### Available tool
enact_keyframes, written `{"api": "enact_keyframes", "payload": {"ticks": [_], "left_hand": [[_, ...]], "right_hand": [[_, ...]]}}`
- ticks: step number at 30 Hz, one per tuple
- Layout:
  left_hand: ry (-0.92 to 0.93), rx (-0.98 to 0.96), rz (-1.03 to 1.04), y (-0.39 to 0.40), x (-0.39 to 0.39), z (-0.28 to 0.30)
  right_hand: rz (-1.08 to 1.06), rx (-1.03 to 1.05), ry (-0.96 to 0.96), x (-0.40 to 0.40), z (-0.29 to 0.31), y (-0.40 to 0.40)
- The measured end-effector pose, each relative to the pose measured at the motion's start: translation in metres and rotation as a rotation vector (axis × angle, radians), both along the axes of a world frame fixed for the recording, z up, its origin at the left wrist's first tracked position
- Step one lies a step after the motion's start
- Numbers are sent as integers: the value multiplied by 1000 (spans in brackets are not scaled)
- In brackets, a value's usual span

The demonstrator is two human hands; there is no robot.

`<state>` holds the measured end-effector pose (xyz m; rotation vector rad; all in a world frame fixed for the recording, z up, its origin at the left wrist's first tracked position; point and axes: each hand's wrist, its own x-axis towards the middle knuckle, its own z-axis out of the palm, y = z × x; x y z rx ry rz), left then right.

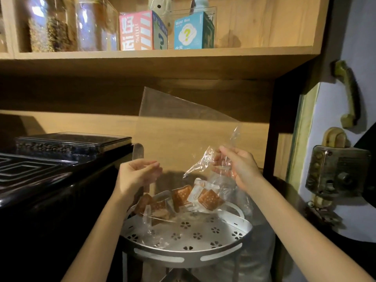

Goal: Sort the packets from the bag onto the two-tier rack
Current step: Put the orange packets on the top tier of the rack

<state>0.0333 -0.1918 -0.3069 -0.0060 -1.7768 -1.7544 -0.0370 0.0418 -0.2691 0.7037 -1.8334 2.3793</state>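
Observation:
A clear plastic bag (183,123) hangs upside down over the grey rack's top tier (195,255), its flat end up. My left hand (136,176) pinches its left edge and my right hand (238,167) grips its crumpled right side. Several brown biscuit packets (205,197) sit in or at the bag's lower opening, just above the perforated tier floor. Whether they lie on the tier or still hang inside the bag I cannot tell. The lower tier is mostly hidden beneath.
A black appliance (50,180) with a lidded bean hopper stands left of the rack. Above, a wooden shelf (162,55) carries glass jars and two printed boxes. A door with a brass lock (335,176) and handle is on the right.

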Motion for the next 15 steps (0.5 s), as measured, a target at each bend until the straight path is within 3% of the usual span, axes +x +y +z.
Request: {"api": "enact_keyframes", "payload": {"ticks": [7,11,15], "left_hand": [[-8,-41,-57,11,-3,40],[-56,-29,-151,10,-4,57],[-80,-3,-134,11,-6,54]], "right_hand": [[-63,-43,19,-1,26,11],[124,-200,-40,-5,26,26],[325,-14,-13,-14,-7,33]]}}
